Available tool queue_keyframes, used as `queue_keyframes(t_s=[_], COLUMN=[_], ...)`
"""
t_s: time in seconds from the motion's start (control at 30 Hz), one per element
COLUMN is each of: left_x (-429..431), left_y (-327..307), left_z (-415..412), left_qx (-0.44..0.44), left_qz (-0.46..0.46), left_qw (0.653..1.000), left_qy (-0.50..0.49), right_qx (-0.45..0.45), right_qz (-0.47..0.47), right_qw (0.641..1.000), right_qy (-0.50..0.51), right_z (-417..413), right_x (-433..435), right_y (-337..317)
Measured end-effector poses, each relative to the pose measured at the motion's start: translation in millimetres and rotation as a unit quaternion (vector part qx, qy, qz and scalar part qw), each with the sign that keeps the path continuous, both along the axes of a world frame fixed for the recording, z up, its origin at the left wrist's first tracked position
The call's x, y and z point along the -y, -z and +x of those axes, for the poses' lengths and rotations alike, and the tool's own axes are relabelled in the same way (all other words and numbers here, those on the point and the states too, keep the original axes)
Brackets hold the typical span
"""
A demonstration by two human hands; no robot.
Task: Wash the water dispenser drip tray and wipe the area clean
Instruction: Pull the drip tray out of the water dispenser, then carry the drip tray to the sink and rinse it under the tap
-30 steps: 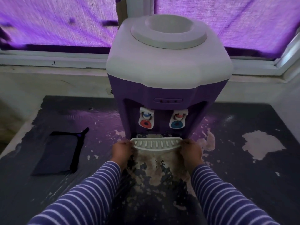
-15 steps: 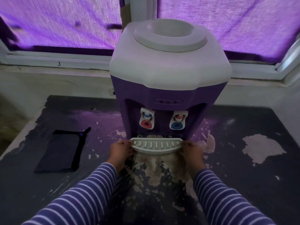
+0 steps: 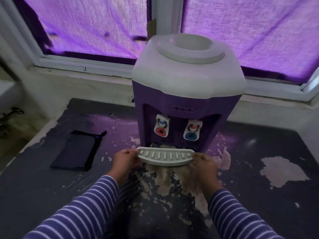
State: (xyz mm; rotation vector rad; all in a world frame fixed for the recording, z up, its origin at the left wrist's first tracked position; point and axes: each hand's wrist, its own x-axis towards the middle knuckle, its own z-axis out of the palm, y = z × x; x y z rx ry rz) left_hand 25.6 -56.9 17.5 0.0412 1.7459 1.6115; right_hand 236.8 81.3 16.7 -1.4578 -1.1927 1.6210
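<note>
A purple and white water dispenser (image 3: 188, 87) stands on a dark counter (image 3: 259, 195) by the window. Its white slotted drip tray (image 3: 164, 156) sits just in front of the base, below the red tap (image 3: 161, 127) and the blue tap (image 3: 191, 131). My left hand (image 3: 125, 161) grips the tray's left end. My right hand (image 3: 204, 165) grips its right end. The tray looks drawn a little out from the dispenser's recess, where a dirty patch shows behind it.
A folded dark cloth (image 3: 76, 151) lies on the counter to the left of the dispenser. The counter's coating is peeled in pale patches (image 3: 283, 171) in front and to the right. A window with purple covering (image 3: 96, 26) runs behind.
The tray has come forward a little from the dispenser's base with both hands still on its ends. The view has shifted so the dispenser sits further right.
</note>
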Motion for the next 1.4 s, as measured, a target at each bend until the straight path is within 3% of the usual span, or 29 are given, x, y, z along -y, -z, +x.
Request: queue_keyframes(t_s=[0.5, 0.83, 1.4], left_x=[49, 106, 281], left_y=[-39, -56, -94], left_z=[1, -38, -133], left_qx=[-0.05, -0.056, -0.078], left_qz=[0.048, 0.081, 0.093], left_qw=[0.997, 0.995, 0.99], left_qy=[-0.038, -0.035, -0.067], right_qx=[-0.027, -0.052, -0.097], right_qz=[0.072, 0.086, 0.136], right_qw=[0.994, 0.993, 0.982], right_qy=[-0.075, -0.069, -0.089], right_z=[-5, -50, -167], right_x=[24, 69, 222], right_y=[-44, -64, -76])
